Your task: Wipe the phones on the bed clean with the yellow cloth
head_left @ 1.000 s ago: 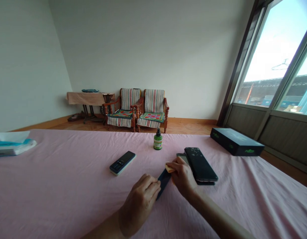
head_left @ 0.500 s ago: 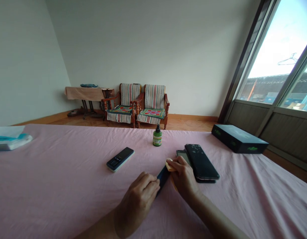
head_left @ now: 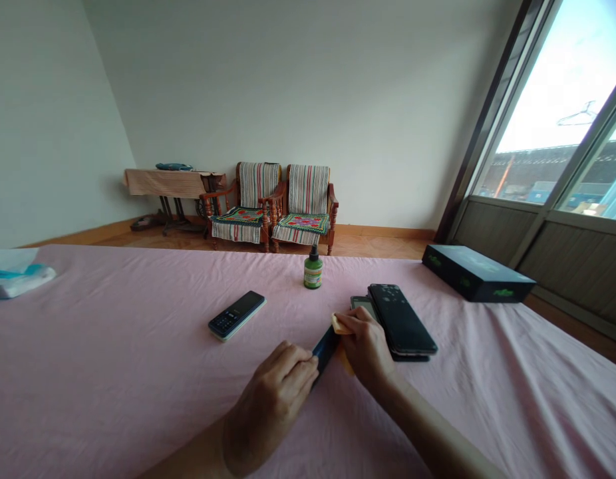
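Observation:
My left hand (head_left: 275, 396) is closed around the near end of a dark, slim phone (head_left: 326, 347), tilted on its edge above the pink sheet. In my right hand (head_left: 365, 342) a pale yellow cloth (head_left: 342, 324) is pinched, touching the phone's far end; part of it hangs below the fingers. Just beyond the right hand lies a phone with a greyish screen (head_left: 362, 305), partly covered. Overlapping it is a large black phone (head_left: 402, 320), with another dark edge under it. A keypad phone (head_left: 237, 315) rests farther left.
A green pump bottle (head_left: 312, 271) stands near the far edge of the pink sheet (head_left: 123, 359). At the far right sits a black box (head_left: 477, 273), and at the far left a white and blue packet (head_left: 18, 279). Two wooden chairs (head_left: 303, 223) are beyond the sheet.
The view has shifted slightly, so everything sits a little higher and more to the left. Both hands keep their grips, with the cloth still at the phone's far end.

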`<state>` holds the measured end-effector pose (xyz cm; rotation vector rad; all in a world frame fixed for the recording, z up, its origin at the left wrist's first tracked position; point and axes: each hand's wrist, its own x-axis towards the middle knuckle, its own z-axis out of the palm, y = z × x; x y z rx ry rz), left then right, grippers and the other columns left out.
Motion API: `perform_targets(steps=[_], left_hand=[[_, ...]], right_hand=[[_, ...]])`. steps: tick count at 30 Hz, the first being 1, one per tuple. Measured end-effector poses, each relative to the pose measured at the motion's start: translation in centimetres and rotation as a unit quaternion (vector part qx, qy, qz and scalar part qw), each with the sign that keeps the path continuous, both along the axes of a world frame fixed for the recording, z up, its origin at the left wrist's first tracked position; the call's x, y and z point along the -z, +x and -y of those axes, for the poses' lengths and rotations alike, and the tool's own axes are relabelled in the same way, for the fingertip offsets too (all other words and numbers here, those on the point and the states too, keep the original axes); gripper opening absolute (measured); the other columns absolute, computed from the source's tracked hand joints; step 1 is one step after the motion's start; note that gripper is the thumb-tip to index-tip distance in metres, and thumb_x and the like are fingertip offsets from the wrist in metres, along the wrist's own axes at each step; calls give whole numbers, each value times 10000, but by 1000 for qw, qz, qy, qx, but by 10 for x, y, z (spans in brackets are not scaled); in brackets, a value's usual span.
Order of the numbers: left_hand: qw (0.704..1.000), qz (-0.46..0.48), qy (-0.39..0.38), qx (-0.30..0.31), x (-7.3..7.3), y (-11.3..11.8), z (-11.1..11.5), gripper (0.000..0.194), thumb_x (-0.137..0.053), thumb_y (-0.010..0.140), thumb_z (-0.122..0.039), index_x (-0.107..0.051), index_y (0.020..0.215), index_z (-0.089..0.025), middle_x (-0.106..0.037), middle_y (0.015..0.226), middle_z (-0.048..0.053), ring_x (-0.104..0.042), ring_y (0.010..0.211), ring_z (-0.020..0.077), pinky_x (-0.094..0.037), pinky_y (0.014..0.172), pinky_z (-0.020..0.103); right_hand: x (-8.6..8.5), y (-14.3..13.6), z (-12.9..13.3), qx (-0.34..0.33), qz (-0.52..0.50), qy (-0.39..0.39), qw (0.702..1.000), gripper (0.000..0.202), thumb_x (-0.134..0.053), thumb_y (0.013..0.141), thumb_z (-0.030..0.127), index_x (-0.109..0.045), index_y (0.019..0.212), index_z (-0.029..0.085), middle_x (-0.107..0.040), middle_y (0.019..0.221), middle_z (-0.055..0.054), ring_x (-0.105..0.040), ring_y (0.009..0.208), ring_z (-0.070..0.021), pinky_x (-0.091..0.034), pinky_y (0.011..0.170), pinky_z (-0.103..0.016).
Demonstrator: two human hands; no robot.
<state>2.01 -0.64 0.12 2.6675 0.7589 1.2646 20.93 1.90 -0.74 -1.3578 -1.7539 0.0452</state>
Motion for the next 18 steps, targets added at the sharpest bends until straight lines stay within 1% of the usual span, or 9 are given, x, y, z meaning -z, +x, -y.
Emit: perform_targets(steps=[2,4,7,9,11,14,18], left_hand=[[1000,3,-5,4,0,0,0,253,-394,965,-69,-621,1030,-159,-589,901,50,-605,832,148,-573,762,261],[1000,-3,4,-1,0,0,0,246,-394,967,-74,-620,1031,-147,-588,895,55,-604,825,154,-572,749,269],[1000,-14,18,-14,0,-1,-2,239,-392,977,-102,-626,1001,-142,-591,879,58,-608,811,167,-569,728,289],[999,-17,22,-19,1,-2,-3,249,-385,984,-121,-631,980,-151,-596,870,56,-612,806,169,-570,723,294],[999,-18,22,-18,1,-1,-3,255,-377,986,-123,-630,988,-156,-599,873,56,-613,811,167,-573,727,292],[1000,-13,14,-6,1,-1,-1,245,-386,975,-102,-620,1021,-157,-599,897,62,-610,831,166,-576,740,286],[999,-13,-26,15,1,-2,1,244,-444,930,-58,-602,1073,-176,-587,959,61,-608,888,165,-564,800,284]], right_hand=[[1,1,0,-9,-5,-4,1000,321,-483,779,21,-714,933,184,-569,818,-42,-567,736,-155,-452,693,-246],[2,-5,6,-23,-5,-11,1000,341,-482,766,4,-707,949,184,-565,827,-43,-567,747,-158,-453,695,-246],[3,-18,18,-55,-5,-15,998,324,-479,758,-11,-696,902,181,-554,824,-43,-558,758,-161,-446,683,-244],[2,-23,21,-73,-3,-20,997,299,-484,769,-6,-692,874,180,-554,827,-43,-555,764,-163,-443,676,-243],[2,-20,20,-62,-2,-24,998,309,-489,767,-7,-698,893,181,-555,829,-44,-554,763,-163,-444,677,-245],[2,-9,13,-34,4,-22,999,348,-496,762,-3,-708,957,192,-560,842,-47,-560,763,-163,-457,703,-250],[4,0,10,-35,12,-10,999,336,-490,798,31,-705,994,200,-574,861,-53,-571,773,-167,-469,719,-255]])
